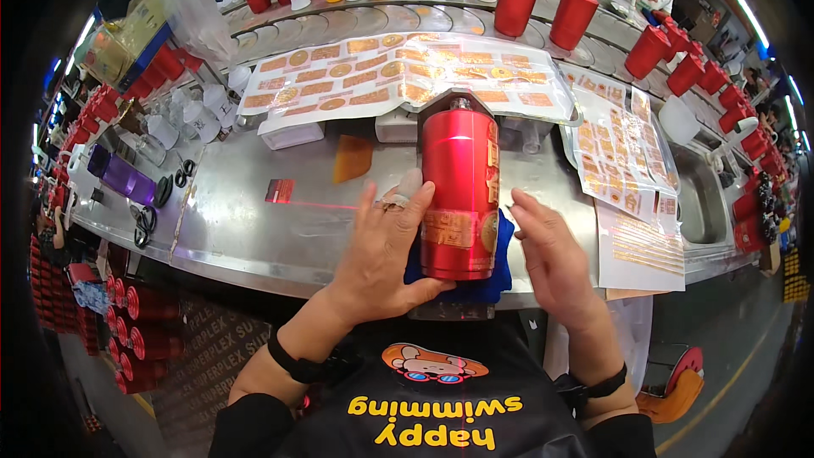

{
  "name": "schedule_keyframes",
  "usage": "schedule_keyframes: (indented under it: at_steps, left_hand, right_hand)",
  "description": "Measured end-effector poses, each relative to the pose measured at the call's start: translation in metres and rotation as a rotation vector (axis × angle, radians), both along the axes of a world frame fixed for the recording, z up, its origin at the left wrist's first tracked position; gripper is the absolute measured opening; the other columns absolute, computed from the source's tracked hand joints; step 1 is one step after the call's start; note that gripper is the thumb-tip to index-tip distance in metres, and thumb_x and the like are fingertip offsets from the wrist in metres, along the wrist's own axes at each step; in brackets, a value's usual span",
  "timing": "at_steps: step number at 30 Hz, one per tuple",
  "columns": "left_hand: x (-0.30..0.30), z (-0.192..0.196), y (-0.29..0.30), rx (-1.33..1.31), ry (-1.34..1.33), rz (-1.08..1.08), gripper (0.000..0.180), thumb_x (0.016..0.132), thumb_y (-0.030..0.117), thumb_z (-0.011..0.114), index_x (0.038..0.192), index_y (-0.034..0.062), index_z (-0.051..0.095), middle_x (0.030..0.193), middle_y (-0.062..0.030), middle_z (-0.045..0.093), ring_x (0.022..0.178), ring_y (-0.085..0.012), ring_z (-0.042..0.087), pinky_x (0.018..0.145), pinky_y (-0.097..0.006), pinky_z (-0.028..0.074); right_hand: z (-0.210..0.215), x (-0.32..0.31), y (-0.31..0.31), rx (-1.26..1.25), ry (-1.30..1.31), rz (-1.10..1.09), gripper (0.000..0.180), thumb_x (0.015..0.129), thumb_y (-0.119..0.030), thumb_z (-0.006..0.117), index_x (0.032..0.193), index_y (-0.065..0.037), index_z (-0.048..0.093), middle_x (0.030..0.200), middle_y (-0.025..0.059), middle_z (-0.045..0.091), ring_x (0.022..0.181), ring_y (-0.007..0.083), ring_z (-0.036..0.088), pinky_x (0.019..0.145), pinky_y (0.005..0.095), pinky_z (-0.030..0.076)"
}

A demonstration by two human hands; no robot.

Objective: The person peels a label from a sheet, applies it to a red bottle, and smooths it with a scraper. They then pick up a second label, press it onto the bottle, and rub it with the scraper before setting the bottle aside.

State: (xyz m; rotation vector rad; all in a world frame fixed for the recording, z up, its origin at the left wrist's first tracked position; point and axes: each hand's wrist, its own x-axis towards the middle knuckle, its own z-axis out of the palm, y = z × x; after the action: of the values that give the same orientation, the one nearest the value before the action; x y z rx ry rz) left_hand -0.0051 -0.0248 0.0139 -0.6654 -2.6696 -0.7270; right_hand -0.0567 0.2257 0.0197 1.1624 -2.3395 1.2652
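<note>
A glossy red bottle (458,161) lies on its side before me, its neck pointing away against a dark angular rest (481,100). Gold decals (448,229) run across its lower part and right side. Its base lies over a bunched blue cloth (504,259). My left hand (381,246) holds the bottle's left side, thumb by the base and index finger along the body; one finger wears a whitish covering. To the right of the bottle, my right hand (555,263) is held just off it, fingers stretched out with nothing visible in them.
Sheets of gold decals (339,76) lie behind the bottle, with more decal sheets (619,144) at right near a sink (704,195). Scissors (146,225), a purple bottle (123,174) and an amber sheet (352,159) are leftward. Red bottles (517,0) stand on the curved conveyor beyond.
</note>
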Motion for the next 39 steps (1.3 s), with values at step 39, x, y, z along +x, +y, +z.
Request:
schedule_keyframes:
  at_steps: [39]
  left_hand:
    - [-0.021, -0.005, 0.031, 1.050, -0.443, -0.015, 0.092, 0.089, 0.031, 0.066, 0.147, -0.0073, 0.006, 0.147, -0.0223, 0.028, 0.135, -0.0255, 0.033, 0.110, -0.035, 0.029]
  right_hand:
    - [-0.010, 0.007, -0.013, 0.122, 0.065, -0.006, 0.060, 0.070, 0.013, 0.059, 0.128, -0.004, 0.057, 0.134, 0.0278, 0.046, 0.115, 0.0403, 0.054, 0.096, 0.0429, 0.046]
